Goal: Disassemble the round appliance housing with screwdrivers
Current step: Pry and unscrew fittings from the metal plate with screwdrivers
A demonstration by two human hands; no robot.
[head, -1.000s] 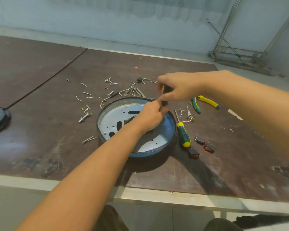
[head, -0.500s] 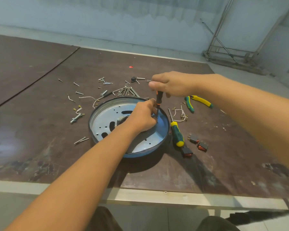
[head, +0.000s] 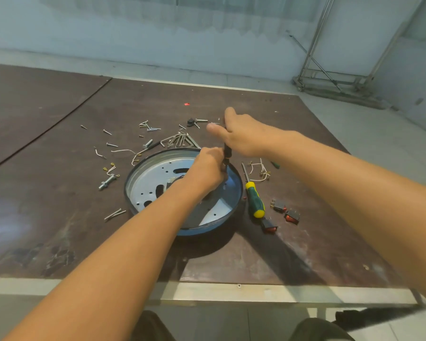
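Note:
The round appliance housing (head: 145, 183), a shallow blue metal pan with a perforated silver floor, lies on the dark brown table (head: 59, 193). My right hand (head: 241, 136) is closed on the top of a black-handled screwdriver (head: 227, 153) that stands nearly upright over the pan's far right rim. My left hand (head: 207, 171) reaches into the pan and pinches the lower shaft of that screwdriver; its tip is hidden behind my fingers. A second screwdriver (head: 255, 199) with a green and yellow handle lies on the table just right of the pan.
Loose screws, bolts and hex keys (head: 180, 140) are scattered behind and left of the pan. Several red rocker switches (head: 292, 216) and a tangle of white wires (head: 260, 169) lie to the right. The table's metal front edge (head: 231, 291) is near me.
My right hand has turned on the screwdriver handle and now covers its orange part. The left hand stays on the shaft inside the pan. The view shifted slightly.

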